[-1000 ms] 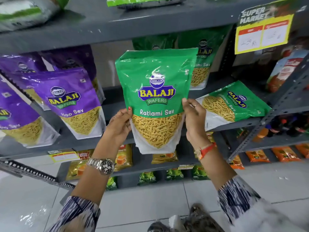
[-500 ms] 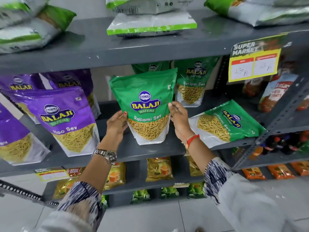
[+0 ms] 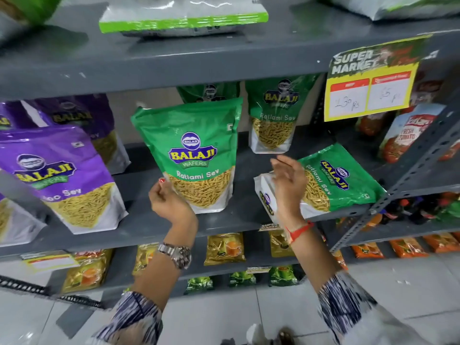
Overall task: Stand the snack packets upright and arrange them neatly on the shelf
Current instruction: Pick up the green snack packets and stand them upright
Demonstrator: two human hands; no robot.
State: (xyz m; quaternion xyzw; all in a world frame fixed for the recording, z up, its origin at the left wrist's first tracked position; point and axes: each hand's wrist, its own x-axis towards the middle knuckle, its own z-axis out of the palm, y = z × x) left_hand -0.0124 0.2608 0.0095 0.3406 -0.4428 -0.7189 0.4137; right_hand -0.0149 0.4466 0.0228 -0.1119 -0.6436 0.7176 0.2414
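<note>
Grey steel shelf (image 3: 139,227), middle tier, carrying Balaji packets. At the left stands a purple pack (image 3: 59,175) marked "Sev", with further purple packs behind and beside it. At centre a green pack (image 3: 196,155) (label "Ratlami Sev") stands upright on the shelf, face forward, leaning slightly back. Behind it, a second green pack is mostly hidden; to its right a rear pack (image 3: 273,115) stands upright near the back of the shelf. At the right end a flat pack (image 3: 331,180) lies on its back, tilted, its white base toward the front edge of the shelf. A yellow price tag (image 3: 368,88) hangs from the tier above. Lower tiers hold small yellow, green and orange sachets.

Left hand (image 3: 169,202): fingers curled loosely, thumb tip touching or just beside the lower left corner of the green pack; whether it grips cannot be told. Right hand (image 3: 288,185): fingers spread and blurred, holding nothing, poised over the near end of the flat pack. A watch (image 3: 176,253) sits on the left wrist, a red thread (image 3: 298,231) on the right.
</note>
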